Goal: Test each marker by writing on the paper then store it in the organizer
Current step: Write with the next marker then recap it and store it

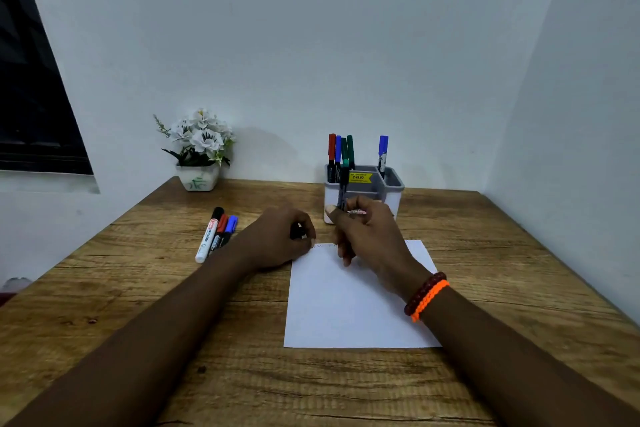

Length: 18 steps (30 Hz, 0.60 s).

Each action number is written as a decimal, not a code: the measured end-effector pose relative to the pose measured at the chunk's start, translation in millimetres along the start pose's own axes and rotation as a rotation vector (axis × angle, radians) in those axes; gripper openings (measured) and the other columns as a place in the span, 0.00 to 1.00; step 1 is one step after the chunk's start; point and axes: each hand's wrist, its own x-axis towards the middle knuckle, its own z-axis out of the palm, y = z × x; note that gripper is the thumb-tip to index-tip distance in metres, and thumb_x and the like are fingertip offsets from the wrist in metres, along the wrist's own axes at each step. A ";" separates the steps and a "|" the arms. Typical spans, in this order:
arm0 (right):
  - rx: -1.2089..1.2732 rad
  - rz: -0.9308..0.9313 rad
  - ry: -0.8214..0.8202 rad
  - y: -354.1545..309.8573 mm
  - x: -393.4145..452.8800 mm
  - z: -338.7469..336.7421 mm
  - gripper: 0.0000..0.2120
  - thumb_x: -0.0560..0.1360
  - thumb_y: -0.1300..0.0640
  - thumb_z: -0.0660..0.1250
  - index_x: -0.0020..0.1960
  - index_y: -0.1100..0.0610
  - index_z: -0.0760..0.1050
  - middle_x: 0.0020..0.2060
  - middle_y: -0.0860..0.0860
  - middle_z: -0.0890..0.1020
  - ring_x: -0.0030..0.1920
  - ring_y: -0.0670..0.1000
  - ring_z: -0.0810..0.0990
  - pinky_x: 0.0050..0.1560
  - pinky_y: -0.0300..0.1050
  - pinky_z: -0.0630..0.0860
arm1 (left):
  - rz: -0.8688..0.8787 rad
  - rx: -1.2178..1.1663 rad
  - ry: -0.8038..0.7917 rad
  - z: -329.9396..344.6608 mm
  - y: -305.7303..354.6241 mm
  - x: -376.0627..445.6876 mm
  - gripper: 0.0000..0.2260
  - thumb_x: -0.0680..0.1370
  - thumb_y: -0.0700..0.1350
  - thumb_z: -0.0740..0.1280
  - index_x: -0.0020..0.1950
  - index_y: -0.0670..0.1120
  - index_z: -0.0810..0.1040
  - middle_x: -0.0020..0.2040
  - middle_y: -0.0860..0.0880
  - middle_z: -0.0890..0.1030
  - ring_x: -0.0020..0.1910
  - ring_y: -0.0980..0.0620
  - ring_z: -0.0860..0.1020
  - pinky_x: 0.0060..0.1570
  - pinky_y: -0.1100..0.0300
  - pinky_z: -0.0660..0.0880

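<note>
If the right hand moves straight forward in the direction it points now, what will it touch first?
Probably the organizer. The right hand, holding a marker upright on the paper, points toward the back wall, and the organizer stands directly behind it. Depth is unclear, but nothing else shows between them.

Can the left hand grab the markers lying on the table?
Probably yes. The three markers lie on the bare table just to the left of the left hand, with nothing between them. But that hand seems to be holding something small and dark at the paper's corner, so it must let go first.

left hand [282, 239]: fingers curled, holding | right hand [367, 232]: fingers gripping
</note>
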 end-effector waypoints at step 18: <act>-0.226 0.101 0.028 9.1 2.2 -0.6 0.05 0.74 0.62 0.72 0.41 0.63 0.80 0.28 0.55 0.83 0.22 0.50 0.77 0.22 0.40 0.69 | 0.002 -0.009 -0.029 3.0 -3.2 2.6 0.04 0.78 0.44 0.73 0.52 0.51 0.85 0.46 0.58 0.79 0.43 0.60 0.76 0.39 0.70 0.68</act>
